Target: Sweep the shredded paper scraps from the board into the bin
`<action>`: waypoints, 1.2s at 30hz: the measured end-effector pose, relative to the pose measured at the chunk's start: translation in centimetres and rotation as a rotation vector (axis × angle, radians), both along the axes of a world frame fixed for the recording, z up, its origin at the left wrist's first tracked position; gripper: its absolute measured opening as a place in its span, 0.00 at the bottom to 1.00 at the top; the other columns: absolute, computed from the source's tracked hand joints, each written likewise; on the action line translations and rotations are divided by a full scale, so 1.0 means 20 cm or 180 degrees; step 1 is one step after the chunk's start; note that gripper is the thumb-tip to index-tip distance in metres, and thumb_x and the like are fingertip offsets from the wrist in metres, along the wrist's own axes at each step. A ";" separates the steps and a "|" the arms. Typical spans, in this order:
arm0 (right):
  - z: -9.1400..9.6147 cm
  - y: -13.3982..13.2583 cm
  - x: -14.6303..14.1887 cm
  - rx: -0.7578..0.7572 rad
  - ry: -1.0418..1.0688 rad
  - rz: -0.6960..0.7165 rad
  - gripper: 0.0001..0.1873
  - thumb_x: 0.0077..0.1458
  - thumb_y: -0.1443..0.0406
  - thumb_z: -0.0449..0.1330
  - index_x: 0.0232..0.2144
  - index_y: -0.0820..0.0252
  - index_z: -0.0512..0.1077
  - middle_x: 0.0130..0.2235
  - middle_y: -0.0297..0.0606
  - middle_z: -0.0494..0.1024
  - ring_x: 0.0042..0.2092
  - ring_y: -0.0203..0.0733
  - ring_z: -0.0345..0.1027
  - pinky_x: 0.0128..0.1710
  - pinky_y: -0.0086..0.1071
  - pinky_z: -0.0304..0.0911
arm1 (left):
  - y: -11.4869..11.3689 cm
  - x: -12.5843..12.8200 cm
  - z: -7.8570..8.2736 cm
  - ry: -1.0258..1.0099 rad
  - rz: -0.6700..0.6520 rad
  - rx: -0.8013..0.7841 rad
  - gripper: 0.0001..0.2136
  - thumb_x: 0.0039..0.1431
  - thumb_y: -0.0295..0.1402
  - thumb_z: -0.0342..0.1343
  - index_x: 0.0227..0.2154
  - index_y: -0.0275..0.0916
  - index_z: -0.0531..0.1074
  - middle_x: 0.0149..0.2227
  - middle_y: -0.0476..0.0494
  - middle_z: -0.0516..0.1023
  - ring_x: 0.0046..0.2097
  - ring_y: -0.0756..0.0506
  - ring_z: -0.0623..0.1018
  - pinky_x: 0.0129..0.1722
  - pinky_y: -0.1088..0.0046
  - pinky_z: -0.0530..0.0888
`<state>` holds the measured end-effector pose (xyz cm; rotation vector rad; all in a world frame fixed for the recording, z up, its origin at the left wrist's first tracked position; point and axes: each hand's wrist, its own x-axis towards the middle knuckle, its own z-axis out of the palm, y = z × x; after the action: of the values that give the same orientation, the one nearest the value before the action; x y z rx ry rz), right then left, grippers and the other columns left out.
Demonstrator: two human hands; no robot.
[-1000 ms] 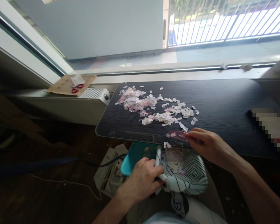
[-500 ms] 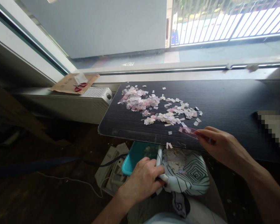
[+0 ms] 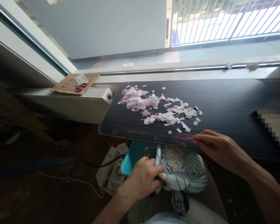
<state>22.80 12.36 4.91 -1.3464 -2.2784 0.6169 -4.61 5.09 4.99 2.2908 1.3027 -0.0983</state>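
Note:
A scatter of small pink and white paper scraps (image 3: 154,107) lies on a dark striped tabletop (image 3: 224,102). My right hand (image 3: 218,147) pinches a thin pink card (image 3: 185,137) flat at the table's front edge, just below the nearest scraps. Under that edge, my left hand (image 3: 142,180) grips a fold of a white cloth with black line patterns (image 3: 191,175), which hangs like a pouch. More paper scraps (image 3: 174,155) rest inside the cloth.
A teal tub (image 3: 135,154) stands on the floor under the table, beside grey boxes (image 3: 109,174) and a white cable (image 3: 67,180). Left of the table, a white radiator (image 3: 98,93) carries cardboard with red scissors (image 3: 80,87). A window runs behind.
My right hand drew the pink card back from the scraps toward the front edge. The two scraps at the edge are gone from it. My left hand and the cloth stayed put.

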 end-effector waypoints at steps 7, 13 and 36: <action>0.00 0.00 0.05 0.0000 -0.0050 0.0082 0.13 0.59 0.62 0.53 0.38 0.56 0.76 0.34 0.38 0.76 0.29 0.34 0.67 0.27 0.27 0.61 | 0.01 0.01 0.00 -0.0048 -0.0063 0.0015 0.05 0.57 0.35 0.57 0.29 0.41 0.70 0.29 0.50 0.69 0.34 0.47 0.70 0.37 0.71 0.64; 0.00 0.02 0.12 0.0390 -0.0241 -0.0569 0.13 0.57 0.61 0.54 0.39 0.56 0.76 0.34 0.37 0.76 0.27 0.34 0.66 0.27 0.29 0.61 | 0.01 0.02 0.00 -0.0101 -0.0067 0.0063 0.05 0.57 0.35 0.57 0.29 0.41 0.70 0.29 0.50 0.70 0.34 0.47 0.70 0.37 0.70 0.64; -0.05 -0.06 0.14 0.0071 0.0132 -0.0364 0.11 0.59 0.61 0.55 0.40 0.56 0.75 0.36 0.38 0.75 0.30 0.35 0.67 0.29 0.30 0.62 | 0.03 0.04 0.01 -0.0125 -0.0097 -0.0053 0.03 0.57 0.33 0.57 0.29 0.41 0.70 0.29 0.50 0.69 0.34 0.47 0.69 0.38 0.70 0.64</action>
<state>25.58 11.25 3.97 -1.4284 -2.1524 0.5741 -3.72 5.73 5.09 2.2875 1.2430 -0.0738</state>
